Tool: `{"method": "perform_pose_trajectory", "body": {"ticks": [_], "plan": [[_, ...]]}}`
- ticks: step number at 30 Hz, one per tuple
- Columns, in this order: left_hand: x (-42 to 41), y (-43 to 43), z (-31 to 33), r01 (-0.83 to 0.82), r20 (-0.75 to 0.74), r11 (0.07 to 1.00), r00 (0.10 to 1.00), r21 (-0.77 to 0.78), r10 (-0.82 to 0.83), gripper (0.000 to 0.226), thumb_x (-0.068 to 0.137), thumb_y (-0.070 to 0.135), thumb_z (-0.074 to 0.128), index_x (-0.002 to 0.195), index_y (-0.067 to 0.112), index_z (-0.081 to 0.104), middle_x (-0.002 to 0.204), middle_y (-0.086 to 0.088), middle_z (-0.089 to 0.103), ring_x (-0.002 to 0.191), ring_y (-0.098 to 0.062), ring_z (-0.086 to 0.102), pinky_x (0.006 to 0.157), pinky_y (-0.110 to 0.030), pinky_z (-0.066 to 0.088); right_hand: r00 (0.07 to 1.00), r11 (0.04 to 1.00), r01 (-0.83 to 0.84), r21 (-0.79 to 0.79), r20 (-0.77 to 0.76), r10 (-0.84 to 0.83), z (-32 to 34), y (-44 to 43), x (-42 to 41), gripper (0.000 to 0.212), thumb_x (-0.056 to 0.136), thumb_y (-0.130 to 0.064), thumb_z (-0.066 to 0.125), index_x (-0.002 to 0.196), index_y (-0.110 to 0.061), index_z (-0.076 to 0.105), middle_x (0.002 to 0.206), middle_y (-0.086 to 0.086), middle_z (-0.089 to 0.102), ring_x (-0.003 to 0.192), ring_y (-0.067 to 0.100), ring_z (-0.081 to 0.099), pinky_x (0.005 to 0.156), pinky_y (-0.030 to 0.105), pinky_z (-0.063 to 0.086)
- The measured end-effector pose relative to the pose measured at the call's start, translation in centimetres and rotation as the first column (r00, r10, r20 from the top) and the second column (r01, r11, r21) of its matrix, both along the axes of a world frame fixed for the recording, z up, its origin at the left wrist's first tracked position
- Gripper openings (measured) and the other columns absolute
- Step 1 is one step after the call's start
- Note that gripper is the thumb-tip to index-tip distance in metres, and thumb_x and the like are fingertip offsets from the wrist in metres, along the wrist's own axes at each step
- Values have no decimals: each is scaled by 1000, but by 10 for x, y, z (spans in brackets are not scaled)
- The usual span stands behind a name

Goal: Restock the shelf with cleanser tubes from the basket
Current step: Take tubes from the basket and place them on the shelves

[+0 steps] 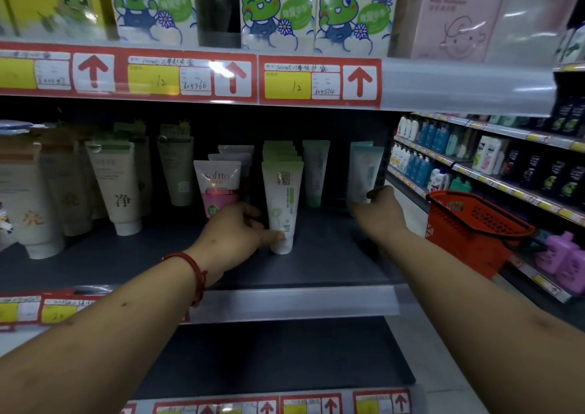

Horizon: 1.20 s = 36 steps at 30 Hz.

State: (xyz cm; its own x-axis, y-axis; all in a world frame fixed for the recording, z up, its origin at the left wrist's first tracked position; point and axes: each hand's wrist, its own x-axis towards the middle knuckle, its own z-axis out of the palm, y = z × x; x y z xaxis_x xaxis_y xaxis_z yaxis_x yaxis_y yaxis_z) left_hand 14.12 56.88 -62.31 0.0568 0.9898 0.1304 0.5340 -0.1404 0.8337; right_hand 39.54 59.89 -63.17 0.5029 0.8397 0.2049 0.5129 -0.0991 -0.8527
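On the dark middle shelf [316, 265] stand rows of cleanser tubes, caps down. My left hand [234, 233] reaches in and its thumb and fingers pinch the lower part of a white-and-green tube [281, 198] at the front of its row. A pink Softto tube [217, 185] stands just left of it. My right hand [380, 214] is further right and grips a pale teal tube [364, 173] near the shelf's right end. The red basket [474, 223] hangs to the right, beyond my right forearm.
Large cream tubes [117, 185] fill the shelf's left side. Frog-printed boxes [278, 11] line the shelf above, behind red price labels [316, 81]. A bare dark shelf [278, 356] lies below. More stocked shelves [493, 160] run along the aisle at right.
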Motion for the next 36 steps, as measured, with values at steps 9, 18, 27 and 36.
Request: {"method": "perform_pose_trajectory", "body": {"ticks": [9, 18, 27, 36], "plan": [[-55, -86, 24, 73, -412, 944, 909, 321, 69, 54, 82, 41, 79, 127, 20, 58, 122, -3, 67, 113, -25, 63, 96, -41, 53, 835, 973, -224, -59, 503, 223, 27, -107, -54, 61, 85, -30, 68, 138, -8, 46, 133, 19, 52, 122, 40, 50, 97, 46, 48], [-117, -193, -20, 157, -633, 897, 758, 412, 158, 61, 85, 50, 72, 134, 16, 57, 127, -10, 65, 117, -35, 58, 98, -47, 47, 609, 828, -548, -121, 621, 494, -17, -234, -145, 62, 93, -34, 65, 146, -19, 39, 143, 4, 43, 133, 23, 40, 110, 41, 40], [-165, -267, -146, 146, -676, 970, 737, 192, 23, 67, 84, 53, 72, 139, 19, 53, 130, -8, 61, 121, -34, 55, 101, -47, 43, 496, 736, -608, -298, 582, 645, -138, -309, -200, 69, 89, -36, 71, 147, -15, 41, 139, 8, 49, 127, 29, 47, 106, 45, 42], [-180, -316, -252, 153, -766, 987, 639, 38, -69, 67, 85, 51, 68, 142, 20, 50, 131, -10, 60, 123, -35, 53, 103, -45, 37, 366, 654, -505, -563, 547, 753, -240, -354, -216, 74, 95, -44, 63, 155, -16, 29, 150, 10, 39, 131, 34, 43, 107, 47, 41]]}}
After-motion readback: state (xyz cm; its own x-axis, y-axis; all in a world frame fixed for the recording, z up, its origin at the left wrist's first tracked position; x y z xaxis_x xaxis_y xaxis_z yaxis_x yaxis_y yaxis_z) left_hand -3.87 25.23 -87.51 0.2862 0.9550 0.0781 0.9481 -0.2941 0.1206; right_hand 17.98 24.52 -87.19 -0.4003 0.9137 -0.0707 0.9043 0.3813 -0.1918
